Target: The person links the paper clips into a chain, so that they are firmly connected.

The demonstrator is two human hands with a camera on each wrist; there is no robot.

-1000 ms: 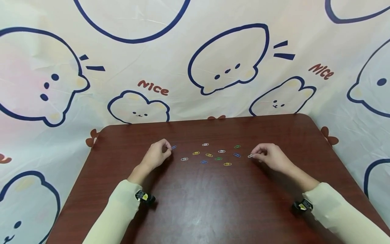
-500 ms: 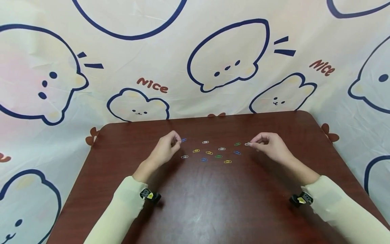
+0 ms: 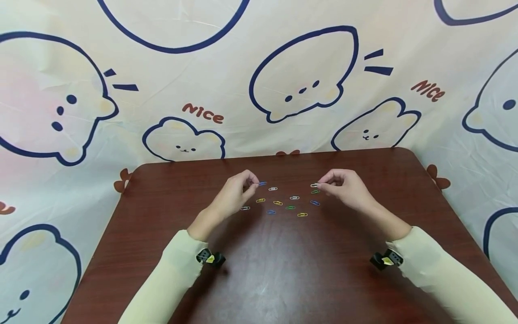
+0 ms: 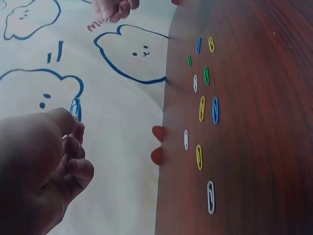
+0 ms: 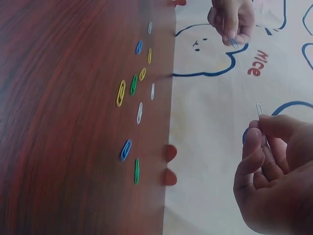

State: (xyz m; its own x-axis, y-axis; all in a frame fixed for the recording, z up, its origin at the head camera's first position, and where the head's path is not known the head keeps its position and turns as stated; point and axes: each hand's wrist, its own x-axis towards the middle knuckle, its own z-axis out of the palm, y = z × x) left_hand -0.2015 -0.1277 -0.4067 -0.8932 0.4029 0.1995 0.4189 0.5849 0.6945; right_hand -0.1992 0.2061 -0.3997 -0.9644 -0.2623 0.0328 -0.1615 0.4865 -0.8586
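Between thumb and forefinger my left hand (image 3: pixel 236 191) pinches a blue paper clip (image 4: pixel 76 106), held above the table. My right hand (image 3: pixel 348 186) pinches a white paper clip (image 5: pixel 259 109) the same way, also raised. The two clips point toward each other with a gap between them. Below lie several loose paper clips: a white one (image 3: pixel 273 189) near the left fingertips, a green one (image 3: pixel 315 191) under the right fingertips, a blue one (image 3: pixel 314 203), and yellow ones such as the yellow clip (image 4: pixel 199 157) in the left wrist view.
The dark brown wooden table (image 3: pixel 283 270) reaches to a pale curtain (image 3: pixel 234 90) with cartoon drawings at the back and sides. Other loose clips include a green clip (image 3: pixel 290 207), a yellow clip (image 3: pixel 302 214) and a blue clip (image 3: pixel 271 212). A small black device (image 3: pixel 210 258) sits at the left wrist.
Both hands have risen from the tabletop and moved inward, each carrying its paper clip. The blue and white clips are now much closer together. The loose clips have stayed in place.
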